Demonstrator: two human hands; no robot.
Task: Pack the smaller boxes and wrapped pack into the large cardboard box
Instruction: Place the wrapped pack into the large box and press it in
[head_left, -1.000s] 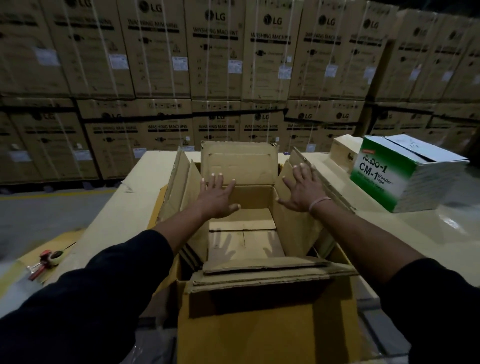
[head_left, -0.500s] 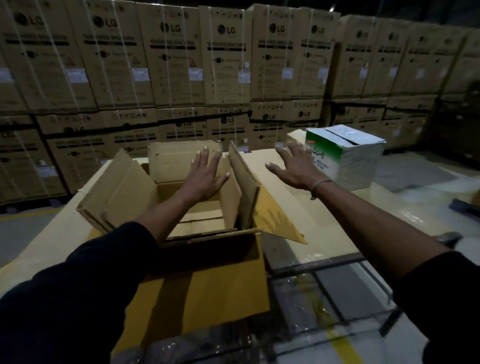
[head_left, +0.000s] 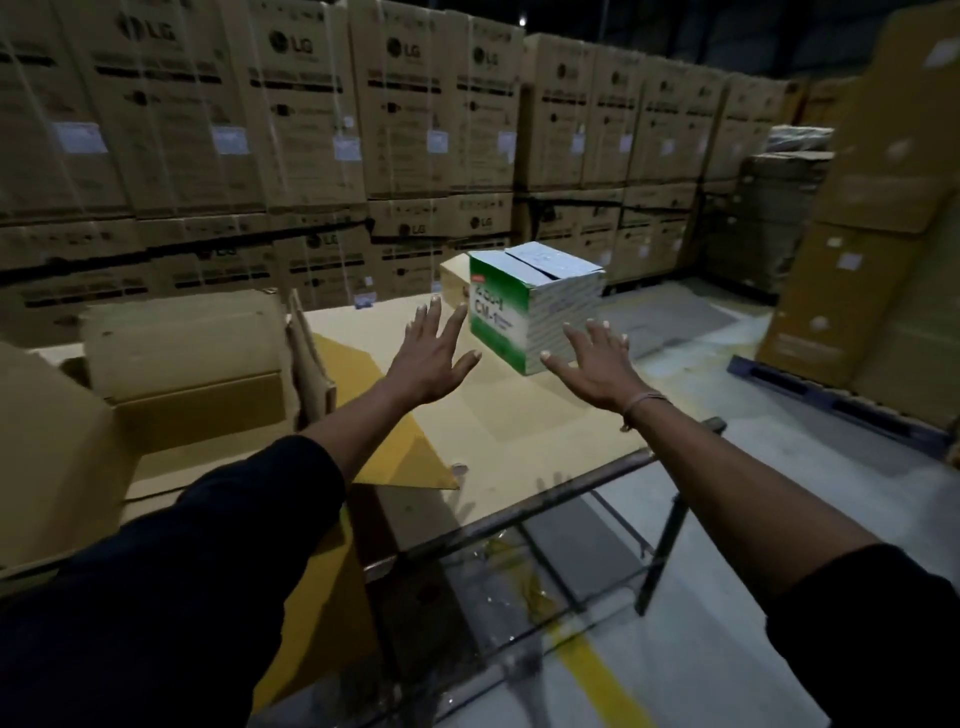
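Observation:
A green and white box (head_left: 535, 306) marked CM-1 stands on the cardboard-covered table (head_left: 519, 426), towards its far right corner. Behind it peeks a small plain brown box (head_left: 453, 278). My left hand (head_left: 431, 358) hovers just left of the green box, fingers spread, holding nothing. My right hand (head_left: 597, 366) reaches at the box's near right corner, fingers spread, its fingertips close to or touching the side. The large cardboard box (head_left: 197, 374) sits at the left with its flaps up. No wrapped pack is in view.
Stacked LG washing machine cartons (head_left: 311, 135) form a wall behind the table. More tall cartons on a blue pallet (head_left: 831, 395) stand at the right. The table's metal edge and legs (head_left: 660, 545) are below my arms, with a yellow floor line (head_left: 597, 680) underneath.
Both hands left the large box's flaps and moved right towards the green and white box. My view swung right, so the large box now lies at the left edge.

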